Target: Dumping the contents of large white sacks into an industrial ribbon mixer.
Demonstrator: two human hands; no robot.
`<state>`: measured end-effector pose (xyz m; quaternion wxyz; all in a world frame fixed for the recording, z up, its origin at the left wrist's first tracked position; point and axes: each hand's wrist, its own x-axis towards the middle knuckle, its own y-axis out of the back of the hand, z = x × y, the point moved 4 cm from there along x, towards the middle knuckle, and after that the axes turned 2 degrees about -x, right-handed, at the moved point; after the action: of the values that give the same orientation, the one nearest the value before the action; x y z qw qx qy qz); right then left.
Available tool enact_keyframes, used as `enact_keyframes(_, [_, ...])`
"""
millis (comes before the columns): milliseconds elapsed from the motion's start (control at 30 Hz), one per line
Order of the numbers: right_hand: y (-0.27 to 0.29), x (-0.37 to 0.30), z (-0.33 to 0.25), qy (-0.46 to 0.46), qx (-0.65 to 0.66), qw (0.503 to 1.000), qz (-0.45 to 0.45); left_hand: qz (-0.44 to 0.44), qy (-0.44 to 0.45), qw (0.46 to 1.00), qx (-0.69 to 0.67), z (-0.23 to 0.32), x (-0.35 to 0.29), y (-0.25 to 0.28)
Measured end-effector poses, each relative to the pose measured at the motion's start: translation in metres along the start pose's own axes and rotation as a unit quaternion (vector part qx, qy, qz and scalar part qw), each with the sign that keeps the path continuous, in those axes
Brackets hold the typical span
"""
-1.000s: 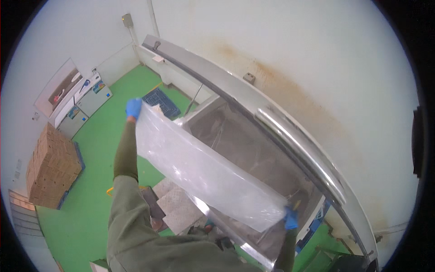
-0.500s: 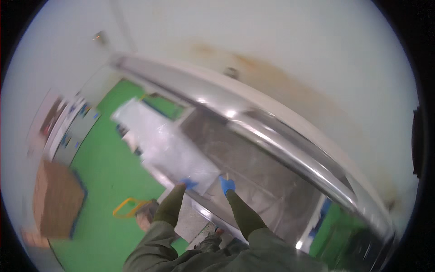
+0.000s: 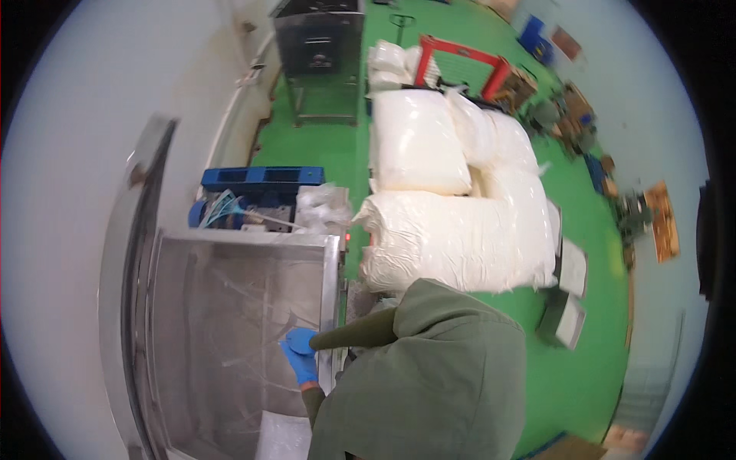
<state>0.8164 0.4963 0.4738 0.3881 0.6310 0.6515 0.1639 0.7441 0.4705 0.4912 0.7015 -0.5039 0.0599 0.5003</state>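
You are reaching both gloved hands over the rim of the steel bin (image 3: 230, 322). Your right hand (image 3: 299, 340) is coming in from an olive sleeve and your left hand (image 3: 300, 366) is sitting just below it, the two touching or nearly so. Both are meeting at the bin's right wall, near clear plastic film (image 3: 245, 307) that is lining the inside. The view is too blurred to tell whether your fingers are spread, pressed together or pinching the film. More crumpled film (image 3: 280, 433) is lying at the bin's near end. Beside the bin, white sacks (image 3: 452, 222) are lying stacked on the green floor (image 3: 590, 330), with a blue pallet (image 3: 261, 178) just beyond the bin's far end.
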Motion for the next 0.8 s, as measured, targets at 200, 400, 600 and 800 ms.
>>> enact_keyframes(200, [0.088, -0.07, 0.08, -0.137, 0.169, 0.972, 0.092, -0.042, 0.056, 0.985, 0.158, -0.064, 0.03, -0.067])
enact_keyframes(400, [0.141, -0.149, 0.17, -0.172, 0.314, 0.91, 0.211, -0.111, 0.098, 0.952, 0.266, -0.149, 0.091, -0.115])
enact_keyframes(600, [0.144, -0.236, 0.272, -0.256, 0.215, 0.918, 0.213, -0.066, 0.146, 0.958, 0.24, -0.188, 0.097, -0.149])
enact_keyframes(800, [0.126, -0.35, 0.354, -0.359, 0.105, 0.89, 0.26, -0.025, 0.149, 0.889, 0.432, -0.207, 0.117, -0.151])
